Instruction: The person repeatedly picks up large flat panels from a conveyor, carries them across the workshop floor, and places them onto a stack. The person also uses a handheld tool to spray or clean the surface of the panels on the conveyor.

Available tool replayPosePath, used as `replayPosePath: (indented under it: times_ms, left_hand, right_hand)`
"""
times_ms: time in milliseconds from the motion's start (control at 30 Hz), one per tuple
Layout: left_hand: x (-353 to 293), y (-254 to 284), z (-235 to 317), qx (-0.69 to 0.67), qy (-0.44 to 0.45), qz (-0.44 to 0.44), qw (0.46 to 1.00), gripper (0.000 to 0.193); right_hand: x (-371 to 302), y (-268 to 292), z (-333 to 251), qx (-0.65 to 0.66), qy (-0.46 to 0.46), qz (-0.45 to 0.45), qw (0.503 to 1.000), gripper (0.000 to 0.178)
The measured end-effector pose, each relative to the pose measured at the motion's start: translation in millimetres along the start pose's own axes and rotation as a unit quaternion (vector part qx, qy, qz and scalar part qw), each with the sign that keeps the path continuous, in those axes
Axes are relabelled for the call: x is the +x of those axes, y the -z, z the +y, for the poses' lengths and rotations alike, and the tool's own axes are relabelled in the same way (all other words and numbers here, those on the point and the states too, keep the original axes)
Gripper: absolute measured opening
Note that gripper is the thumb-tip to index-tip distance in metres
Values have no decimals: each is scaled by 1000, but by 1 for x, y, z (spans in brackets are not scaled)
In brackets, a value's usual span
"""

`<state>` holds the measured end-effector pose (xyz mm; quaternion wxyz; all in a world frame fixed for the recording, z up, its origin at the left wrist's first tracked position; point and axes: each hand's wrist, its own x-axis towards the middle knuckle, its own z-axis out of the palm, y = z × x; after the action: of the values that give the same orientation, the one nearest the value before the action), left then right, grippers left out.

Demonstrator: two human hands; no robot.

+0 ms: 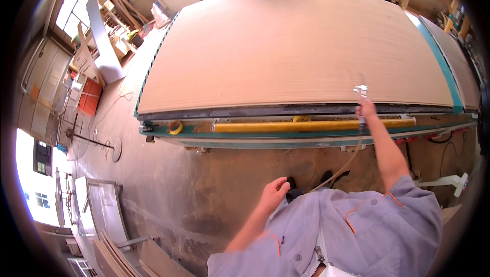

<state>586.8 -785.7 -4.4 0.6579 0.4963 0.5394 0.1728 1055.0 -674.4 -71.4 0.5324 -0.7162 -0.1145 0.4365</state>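
My right hand [366, 108] is closed around a small silver air gun [363, 91], held out over the near edge of a large tan board [296, 47]. A thin hose [349, 162] runs from below that hand back toward my body. My left hand [275, 190] hangs low in front of me, away from the board, with its fingers loosely apart and nothing visible in them. The board lies flat on a long machine bed with a green frame [270, 143].
Along the bed's front rail lies a yellow bar [306, 125], with a yellow tape roll [175, 127] to its left. A pedestal fan [92, 139], an orange-red box [90, 96] and a metal-topped table [104, 210] stand left. Loose boards [117, 256] lean at the lower left.
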Motion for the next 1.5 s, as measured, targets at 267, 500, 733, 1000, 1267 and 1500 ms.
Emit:
replayPosePath:
  times_ms: [267, 500, 733, 1000, 1267, 1500]
  left_hand:
    - [51, -9, 12, 142, -39, -40, 988, 44]
    - [145, -65, 60, 225, -101, -106, 963, 49]
    - [242, -178, 122, 335, -231, -87, 909, 43]
    - [408, -365, 207, 576, -316, 3, 754, 69]
    - [507, -445, 269, 630, -314, 39, 709, 76]
    - [520, -446, 276, 657, -309, 15, 687, 73]
  right_hand:
    - [0, 201, 15, -57, 58, 144, 986, 28]
    - [-91, 131, -39, -308, 46, -88, 946, 23]
    - [72, 347, -52, -74, 56, 274, 957, 27]
    - [269, 407, -147, -106, 60, 200, 972, 24]
    - [454, 457, -248, -180, 90, 185, 962, 24]
    - [583, 351, -310, -368, 227, 56, 900, 20]
